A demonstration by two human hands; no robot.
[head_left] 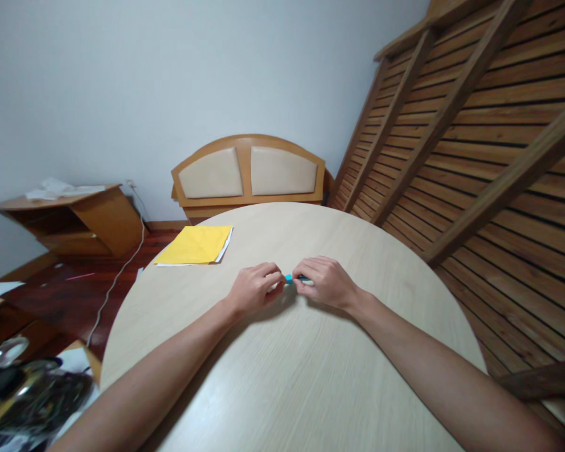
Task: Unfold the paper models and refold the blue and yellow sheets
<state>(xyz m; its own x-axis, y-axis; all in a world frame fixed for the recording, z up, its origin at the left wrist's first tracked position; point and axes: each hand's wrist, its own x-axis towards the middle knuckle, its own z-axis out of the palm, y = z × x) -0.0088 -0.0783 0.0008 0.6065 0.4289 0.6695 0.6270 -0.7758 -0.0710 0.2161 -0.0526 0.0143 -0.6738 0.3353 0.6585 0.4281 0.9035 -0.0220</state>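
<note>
Both my hands meet above the middle of the round table [311, 376], fingertips almost touching. Between them shows a small teal object [289, 279], slim and mostly covered by fingers; its kind is too small to make out. My left hand [258, 289] is closed in a pinch at its left end. With curled fingers, my right hand [327, 281] grips the other side, where a dark and whitish part peeks out below the index finger. Whether these parts are one piece I cannot tell. A yellow folder or cloth [195, 245] lies over white paper, beyond my left hand.
Behind the table stands a headboard [247, 169] with cream panels. Wooden slats [480, 138] lean along the right. A low cabinet [103, 220] with white paper on top is at the left, a white cable [117, 285] crosses the floor, and clutter [37, 395] fills the lower left.
</note>
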